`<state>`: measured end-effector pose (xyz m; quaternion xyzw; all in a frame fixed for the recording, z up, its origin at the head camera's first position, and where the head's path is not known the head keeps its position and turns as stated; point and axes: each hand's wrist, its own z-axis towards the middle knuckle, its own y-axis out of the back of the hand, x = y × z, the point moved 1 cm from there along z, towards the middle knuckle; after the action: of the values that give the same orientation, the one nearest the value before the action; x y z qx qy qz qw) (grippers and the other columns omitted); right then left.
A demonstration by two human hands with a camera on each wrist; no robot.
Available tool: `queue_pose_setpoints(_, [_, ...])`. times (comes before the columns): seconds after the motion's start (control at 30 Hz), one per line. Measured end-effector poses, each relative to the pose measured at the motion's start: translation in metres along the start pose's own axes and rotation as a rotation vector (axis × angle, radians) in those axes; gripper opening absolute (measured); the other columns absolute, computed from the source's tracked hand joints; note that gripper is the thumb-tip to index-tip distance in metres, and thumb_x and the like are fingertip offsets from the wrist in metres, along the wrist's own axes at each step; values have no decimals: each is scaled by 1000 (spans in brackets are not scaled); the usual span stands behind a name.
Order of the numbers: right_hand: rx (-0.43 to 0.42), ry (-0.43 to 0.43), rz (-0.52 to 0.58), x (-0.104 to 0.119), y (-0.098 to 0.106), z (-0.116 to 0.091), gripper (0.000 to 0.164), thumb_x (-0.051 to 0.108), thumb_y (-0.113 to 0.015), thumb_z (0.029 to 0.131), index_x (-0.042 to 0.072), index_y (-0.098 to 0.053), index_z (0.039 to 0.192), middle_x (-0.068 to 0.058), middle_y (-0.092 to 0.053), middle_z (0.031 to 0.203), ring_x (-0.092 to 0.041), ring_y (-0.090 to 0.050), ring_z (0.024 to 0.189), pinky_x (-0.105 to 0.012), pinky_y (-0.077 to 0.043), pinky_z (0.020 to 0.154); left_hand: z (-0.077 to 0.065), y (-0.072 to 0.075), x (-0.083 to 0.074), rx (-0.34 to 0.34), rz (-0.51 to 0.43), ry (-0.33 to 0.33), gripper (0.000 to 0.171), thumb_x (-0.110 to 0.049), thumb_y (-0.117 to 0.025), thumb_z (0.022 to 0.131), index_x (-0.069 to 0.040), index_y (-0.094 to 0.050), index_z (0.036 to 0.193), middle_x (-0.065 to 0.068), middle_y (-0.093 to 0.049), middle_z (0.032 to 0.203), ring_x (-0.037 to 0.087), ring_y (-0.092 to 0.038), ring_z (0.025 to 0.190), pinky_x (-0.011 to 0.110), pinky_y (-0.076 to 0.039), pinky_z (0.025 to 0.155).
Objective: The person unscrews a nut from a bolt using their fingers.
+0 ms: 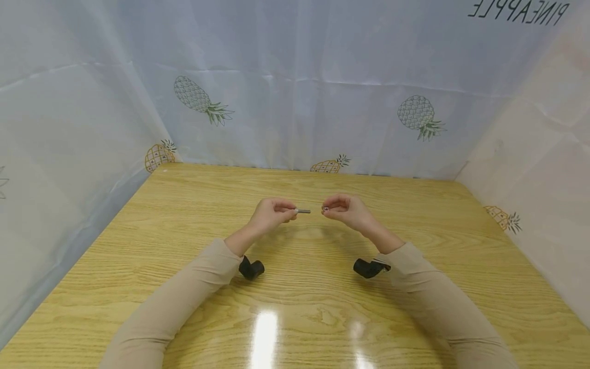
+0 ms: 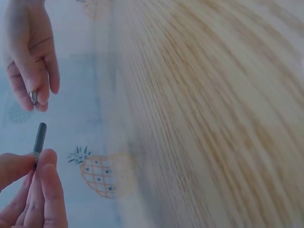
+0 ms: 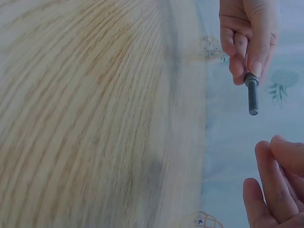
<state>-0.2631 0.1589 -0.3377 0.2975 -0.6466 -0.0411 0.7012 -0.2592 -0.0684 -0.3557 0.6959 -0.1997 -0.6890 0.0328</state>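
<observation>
My left hand (image 1: pixel 272 213) pinches a dark metal bolt (image 1: pixel 303 211) by its head end. The threaded shank (image 3: pixel 253 99) points out past the fingertips toward the other hand. Between thumb and fingers, my right hand (image 1: pixel 349 210) holds a small metal nut (image 2: pixel 33 97), seen edge-on in the left wrist view. The right fingers cover it in the right wrist view. A short gap separates the bolt's tip from the nut. Both hands are raised over the table, facing each other at about the same height.
A wood-grain table (image 1: pixel 304 292) lies under both arms. Black wrist-worn pieces (image 1: pixel 251 268) hang beneath the sleeves. Pale curtains (image 1: pixel 295 118) printed with pineapples enclose the back and sides of the table.
</observation>
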Motion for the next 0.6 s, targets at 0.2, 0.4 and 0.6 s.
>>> queue_pose_setpoints(0.2, [7,-20,-16,-4,2,1,36,9,-63,89,-7,-56,120,-23,-61,116,-15,-65,94,-45,-50,92,1,2,1,25,21,19,26,-14,-62,90,0,-65,112,18,-70,103,25,-68,94,33,-55,83])
queue_pose_setpoints(0.4, [10,-64,-68,-6,4,1,37,13,-63,89,-5,-57,120,-21,-63,114,-22,-65,98,-45,-50,92,2,4,3,44,51,44,26,-13,-61,90,1,-65,112,19,-70,103,25,-68,94,34,-55,83])
queue_pose_setpoints(0.6, [8,-75,-98,-8,4,1,35,14,-64,89,-4,-59,119,-18,-64,111,-23,-63,98,-43,-50,90,4,4,4,59,74,44,24,-12,-61,90,2,-66,110,19,-70,102,26,-69,94,34,-56,81])
